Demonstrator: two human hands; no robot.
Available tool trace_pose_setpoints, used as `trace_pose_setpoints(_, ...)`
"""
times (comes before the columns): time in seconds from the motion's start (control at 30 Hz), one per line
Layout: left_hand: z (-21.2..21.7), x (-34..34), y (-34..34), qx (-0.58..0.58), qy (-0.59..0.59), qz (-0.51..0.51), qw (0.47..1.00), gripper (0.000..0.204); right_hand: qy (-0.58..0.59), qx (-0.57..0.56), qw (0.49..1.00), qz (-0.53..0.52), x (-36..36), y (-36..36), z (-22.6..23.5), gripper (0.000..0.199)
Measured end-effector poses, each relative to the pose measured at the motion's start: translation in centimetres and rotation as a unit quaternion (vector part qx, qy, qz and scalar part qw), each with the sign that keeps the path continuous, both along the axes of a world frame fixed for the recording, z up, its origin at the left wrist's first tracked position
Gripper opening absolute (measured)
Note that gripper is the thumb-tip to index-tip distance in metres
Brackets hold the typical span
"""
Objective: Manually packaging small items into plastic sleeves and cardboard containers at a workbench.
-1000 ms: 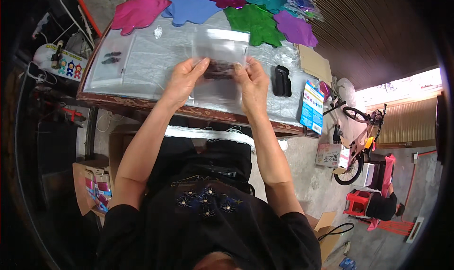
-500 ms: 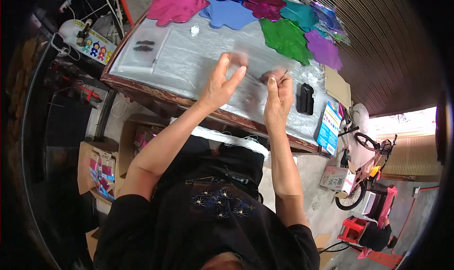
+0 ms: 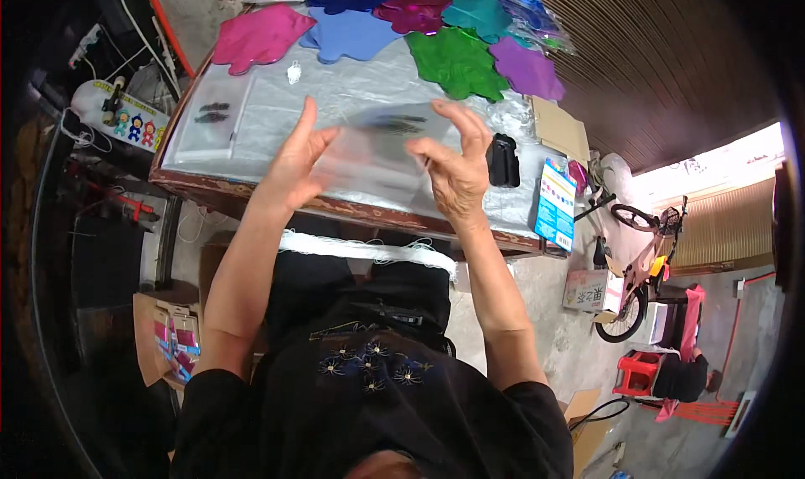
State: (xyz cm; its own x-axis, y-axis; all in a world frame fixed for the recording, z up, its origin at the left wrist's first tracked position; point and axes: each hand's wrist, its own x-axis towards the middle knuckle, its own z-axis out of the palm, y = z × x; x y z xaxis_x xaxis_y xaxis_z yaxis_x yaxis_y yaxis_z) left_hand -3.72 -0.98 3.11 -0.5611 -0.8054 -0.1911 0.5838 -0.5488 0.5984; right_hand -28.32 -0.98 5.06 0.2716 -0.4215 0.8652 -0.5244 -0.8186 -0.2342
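Above the table's front part I have a clear plastic bag (image 3: 369, 156) with dark, thin strips inside its far end; motion smears it. My right hand (image 3: 457, 160) pinches its right edge, thumb bent in. My left hand (image 3: 293, 165) is at the bag's left edge, its fingers apart and partly blurred; whether it touches the plastic is hard to see. On the left of the table lie flat clear bags (image 3: 205, 135), with dark strips on top. A black oblong case (image 3: 504, 160) lies just right of my right hand.
Shiny pieces lie along the table's far side: pink (image 3: 262, 36), light blue (image 3: 348, 35), green (image 3: 457, 64) and purple (image 3: 527, 67). A small white tangle (image 3: 293, 72) lies nearer. A blue-and-white card (image 3: 555, 207) stands at the right corner. White threads (image 3: 365, 248) lie across my lap.
My left hand has moved left and opened its fingers. My right hand has shifted left and turned, and the bag has swung flatter between them. The view has turned slightly right.
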Motion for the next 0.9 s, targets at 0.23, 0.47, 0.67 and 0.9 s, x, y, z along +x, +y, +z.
trace_pose_setpoints(0.23,-1.8,-0.1,-0.1,-0.193,-0.107,0.113,0.969,0.018,-0.066,0.149,0.986,-0.033,-0.8,1.3,-1.7,0.034)
trace_pose_setpoints(0.47,-2.3,-0.7,-0.4,-0.257,-0.135,0.149,0.945,0.015,-0.416,0.581,0.684,0.148,-0.9,1.5,-2.1,0.028)
trace_pose_setpoints(0.67,-1.7,-1.6,-0.3,-0.271,-0.237,0.206,0.91,0.014,-0.401,0.544,0.725,0.128,0.1,0.9,-1.9,0.026)
trace_pose_setpoints(0.9,-3.5,-2.7,0.0,-0.358,-0.337,0.26,0.831,0.018,-0.285,0.44,0.847,0.088,1.0,0.8,-2.6,0.018)
